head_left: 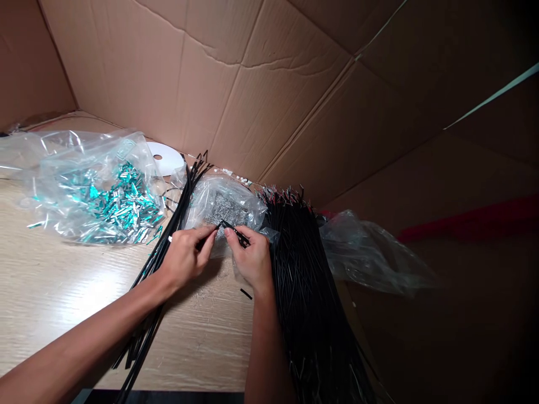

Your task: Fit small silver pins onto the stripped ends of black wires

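My left hand is closed around a thin black cable, its tip pinched between thumb and forefinger. Just to its right, my right hand grips a small black tool whose point meets the cable tip. Both hands are over the near edge of a clear bag of small silvery metal pieces. Several black cables lie in a loose bundle beneath my left wrist. Right of my right hand rests a thick bundle of black cables with stripped reddish and silvery ends.
A clear bag of teal and silvery strips lies at the left, beside a white disc. Cardboard walls stand behind. An empty-looking plastic bag is at the right. A short black piece lies on the wooden table.
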A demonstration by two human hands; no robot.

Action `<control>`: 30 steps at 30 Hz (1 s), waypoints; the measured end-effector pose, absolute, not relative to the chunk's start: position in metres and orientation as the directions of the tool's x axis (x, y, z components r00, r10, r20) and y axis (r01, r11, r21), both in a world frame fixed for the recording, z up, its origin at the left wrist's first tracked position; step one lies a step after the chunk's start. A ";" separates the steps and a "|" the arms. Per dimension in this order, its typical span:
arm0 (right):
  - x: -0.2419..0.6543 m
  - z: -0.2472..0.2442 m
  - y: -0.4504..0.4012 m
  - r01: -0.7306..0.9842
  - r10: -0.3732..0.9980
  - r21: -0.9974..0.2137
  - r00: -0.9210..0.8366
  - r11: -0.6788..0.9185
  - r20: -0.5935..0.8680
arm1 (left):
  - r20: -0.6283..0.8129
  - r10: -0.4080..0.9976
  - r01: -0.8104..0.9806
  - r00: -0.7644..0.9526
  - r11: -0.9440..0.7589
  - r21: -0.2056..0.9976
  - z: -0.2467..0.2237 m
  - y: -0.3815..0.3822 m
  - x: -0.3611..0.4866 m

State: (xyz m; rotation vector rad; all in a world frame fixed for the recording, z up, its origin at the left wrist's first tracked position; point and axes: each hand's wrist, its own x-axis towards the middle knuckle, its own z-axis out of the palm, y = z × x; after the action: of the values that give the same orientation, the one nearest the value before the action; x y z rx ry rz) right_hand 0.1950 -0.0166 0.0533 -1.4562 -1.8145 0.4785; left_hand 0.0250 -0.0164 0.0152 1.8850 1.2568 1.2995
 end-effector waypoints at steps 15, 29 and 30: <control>0.202 0.049 -0.017 0.609 0.931 -0.745 0.029 0.271 0.363 | 0.009 0.969 -0.052 0.246 0.004 0.999 0.030 -0.012 0.025; 0.194 0.048 -0.014 0.645 0.943 -0.707 -0.068 0.291 0.327 | 0.074 0.921 -0.174 0.383 -0.006 0.985 0.031 -0.013 0.023; 0.195 0.048 -0.014 0.639 0.945 -0.713 -0.068 0.287 0.319 | 0.081 0.919 -0.164 0.386 -0.018 0.986 0.031 -0.013 0.023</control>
State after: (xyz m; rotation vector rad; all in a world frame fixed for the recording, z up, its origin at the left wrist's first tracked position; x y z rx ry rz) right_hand 0.1946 -0.0142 0.0483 -1.4338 -1.7916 0.5049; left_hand 0.0226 -0.0132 0.0313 1.2932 0.7750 1.0147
